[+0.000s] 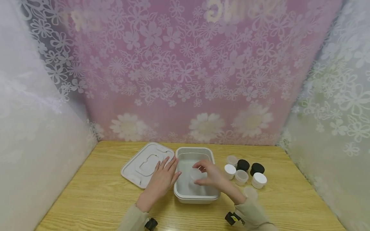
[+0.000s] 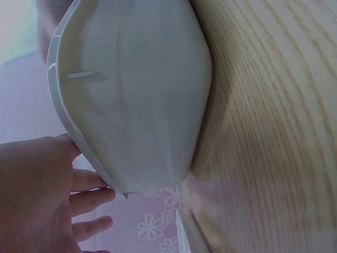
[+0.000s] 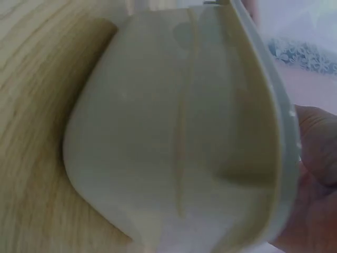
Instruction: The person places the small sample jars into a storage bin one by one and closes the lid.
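Observation:
A grey-white plastic storage box (image 1: 182,189) stands without its lid at the middle of the table. My right hand (image 1: 212,175) reaches in over its right rim and holds a small translucent jar (image 1: 195,174) between thumb and fingers, inside the box. With fairly straight fingers, my left hand (image 1: 162,178) rests at the left rim, its fingertips touching the edge in the left wrist view. The box's outer wall (image 3: 131,126) hides the right fingers and the jar from the right wrist view.
The box's lid (image 1: 134,171) lies left of it, partly under my left hand in the head view. Right of the box stand white jars (image 1: 259,180), black-topped jars (image 1: 243,165) and translucent jars (image 1: 241,177). Another translucent piece (image 1: 250,193) lies near my right forearm. Flowered curtains (image 1: 185,80) surround the table.

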A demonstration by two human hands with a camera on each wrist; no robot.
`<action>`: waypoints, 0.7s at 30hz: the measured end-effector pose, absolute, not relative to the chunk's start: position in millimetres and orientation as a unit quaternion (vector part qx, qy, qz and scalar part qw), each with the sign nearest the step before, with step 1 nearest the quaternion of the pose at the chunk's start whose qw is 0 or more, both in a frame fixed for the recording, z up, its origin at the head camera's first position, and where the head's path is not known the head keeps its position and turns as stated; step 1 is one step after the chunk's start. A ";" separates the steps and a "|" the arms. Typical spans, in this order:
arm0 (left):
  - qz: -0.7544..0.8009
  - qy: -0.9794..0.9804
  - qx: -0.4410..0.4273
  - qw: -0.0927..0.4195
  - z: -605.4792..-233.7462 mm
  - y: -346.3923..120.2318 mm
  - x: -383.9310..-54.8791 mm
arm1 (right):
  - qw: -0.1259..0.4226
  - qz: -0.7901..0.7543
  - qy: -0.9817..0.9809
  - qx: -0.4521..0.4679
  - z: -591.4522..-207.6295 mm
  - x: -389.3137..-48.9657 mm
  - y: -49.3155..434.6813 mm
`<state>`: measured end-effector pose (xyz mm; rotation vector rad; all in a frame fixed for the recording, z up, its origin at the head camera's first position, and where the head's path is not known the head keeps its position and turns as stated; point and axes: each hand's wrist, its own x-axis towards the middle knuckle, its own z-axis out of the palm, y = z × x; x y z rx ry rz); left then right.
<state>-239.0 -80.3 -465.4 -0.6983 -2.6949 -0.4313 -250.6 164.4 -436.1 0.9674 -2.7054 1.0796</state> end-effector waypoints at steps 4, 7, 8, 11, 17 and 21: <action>-0.143 -0.944 -0.246 0.168 -464.6 -80.1 -238.5 | 0.015 0.336 -0.882 0.331 -443.3 -251.4 154.3; -0.137 -0.942 -0.249 0.178 -464.2 -80.0 -238.2 | 0.002 0.329 -0.883 0.334 -446.3 -250.8 148.5; -0.136 -0.941 -0.251 0.182 -464.1 -79.8 -238.2 | -0.003 0.327 -0.885 0.332 -446.7 -250.1 147.0; -0.130 -0.939 -0.255 0.190 -464.6 -79.2 -238.5 | -0.018 0.317 -0.892 0.322 -448.6 -248.5 143.4; -0.127 -0.938 -0.256 0.195 -465.6 -78.2 -239.4 | -0.049 0.309 -0.898 0.310 -449.0 -244.8 137.2; -0.129 -0.940 -0.252 0.191 -465.7 -77.7 -239.0 | -0.073 0.316 -0.895 0.307 -447.6 -243.0 133.6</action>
